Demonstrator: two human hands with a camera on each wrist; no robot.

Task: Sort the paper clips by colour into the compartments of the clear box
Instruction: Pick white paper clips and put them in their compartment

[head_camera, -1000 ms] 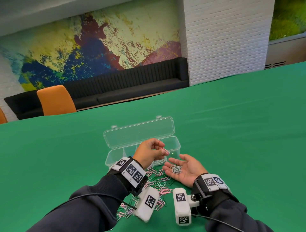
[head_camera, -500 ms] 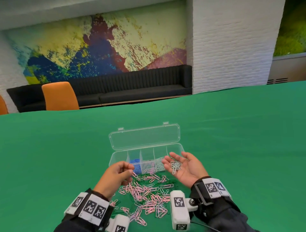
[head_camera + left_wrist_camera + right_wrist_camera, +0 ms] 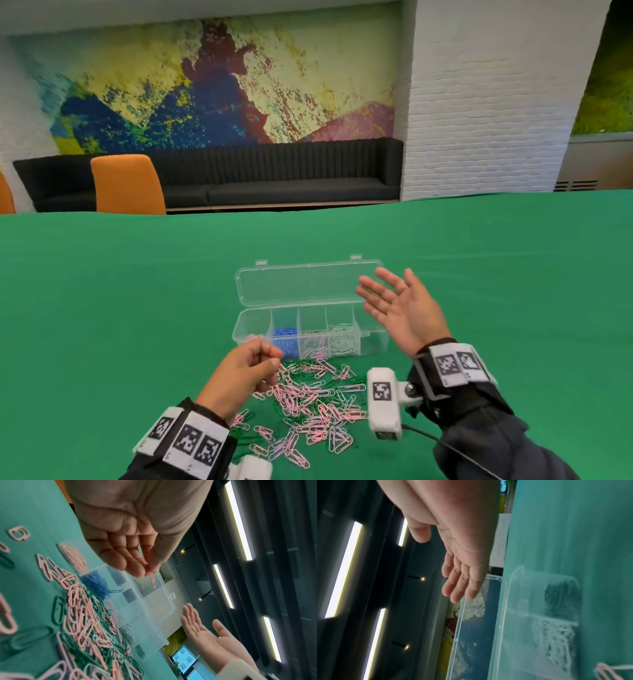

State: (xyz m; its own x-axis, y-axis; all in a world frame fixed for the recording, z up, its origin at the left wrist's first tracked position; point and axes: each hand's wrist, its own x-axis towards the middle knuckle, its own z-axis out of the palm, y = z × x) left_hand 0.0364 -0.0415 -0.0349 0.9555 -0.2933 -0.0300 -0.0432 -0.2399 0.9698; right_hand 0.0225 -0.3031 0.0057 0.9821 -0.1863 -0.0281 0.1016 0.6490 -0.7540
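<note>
the left hand pinched one pink clip just in front of the clear box, likely bound for its pink end compartment, while the right hand hovered flat and empty above the box's other end, apparently having tipped out its load.
</note>
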